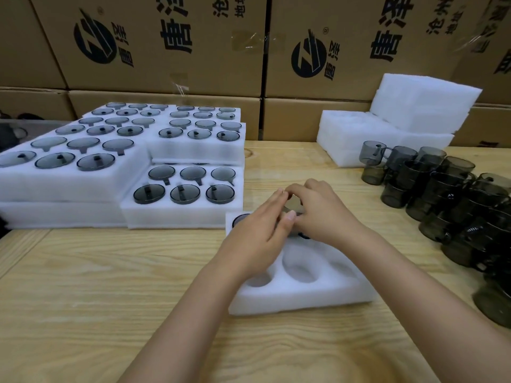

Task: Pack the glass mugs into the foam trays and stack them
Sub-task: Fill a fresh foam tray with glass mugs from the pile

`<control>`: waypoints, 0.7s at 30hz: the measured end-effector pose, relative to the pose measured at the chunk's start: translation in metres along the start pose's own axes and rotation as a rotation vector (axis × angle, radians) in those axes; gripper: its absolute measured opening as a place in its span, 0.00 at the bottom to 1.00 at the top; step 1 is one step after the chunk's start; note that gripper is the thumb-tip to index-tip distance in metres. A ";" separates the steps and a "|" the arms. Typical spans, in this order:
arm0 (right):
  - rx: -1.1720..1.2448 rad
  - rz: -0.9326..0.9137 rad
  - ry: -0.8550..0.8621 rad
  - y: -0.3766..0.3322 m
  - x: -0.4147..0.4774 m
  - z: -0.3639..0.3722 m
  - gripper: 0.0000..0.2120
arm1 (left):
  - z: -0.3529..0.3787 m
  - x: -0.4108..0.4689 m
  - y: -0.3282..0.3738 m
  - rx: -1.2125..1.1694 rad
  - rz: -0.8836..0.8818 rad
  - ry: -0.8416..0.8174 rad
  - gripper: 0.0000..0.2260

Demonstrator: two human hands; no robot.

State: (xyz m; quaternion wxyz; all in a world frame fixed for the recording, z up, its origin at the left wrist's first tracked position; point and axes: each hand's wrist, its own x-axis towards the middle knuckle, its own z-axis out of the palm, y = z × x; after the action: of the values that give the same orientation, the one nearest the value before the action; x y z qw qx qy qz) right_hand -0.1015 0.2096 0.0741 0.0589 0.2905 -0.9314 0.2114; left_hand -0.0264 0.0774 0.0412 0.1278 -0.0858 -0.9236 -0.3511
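Over tray's [301, 299] far row, both hands [257, 236] [318, 214] grasp one mug [293, 210], steadying it so it seats square w/ its pocket

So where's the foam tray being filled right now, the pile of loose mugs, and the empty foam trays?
Foam tray being filled [298, 302], head view, its front wall.
Loose mugs [442, 186], head view, one mug's side.
Empty foam trays [423, 106], head view, top tray's side.
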 end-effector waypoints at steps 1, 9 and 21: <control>-0.027 -0.026 0.004 -0.001 0.000 0.001 0.24 | 0.000 0.000 -0.001 -0.008 -0.014 0.011 0.23; -0.011 -0.057 -0.161 0.005 0.006 0.006 0.23 | 0.002 -0.002 -0.001 0.061 -0.036 -0.019 0.26; -0.293 -0.033 -0.493 0.008 0.002 0.022 0.35 | 0.003 0.000 0.006 0.458 -0.082 -0.223 0.41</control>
State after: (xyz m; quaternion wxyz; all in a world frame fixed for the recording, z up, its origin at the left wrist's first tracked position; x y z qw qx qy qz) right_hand -0.1070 0.2052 0.0519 -0.1244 0.3366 -0.9334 -0.0035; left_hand -0.0252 0.0841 0.0426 0.0270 -0.0551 -0.9901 -0.1259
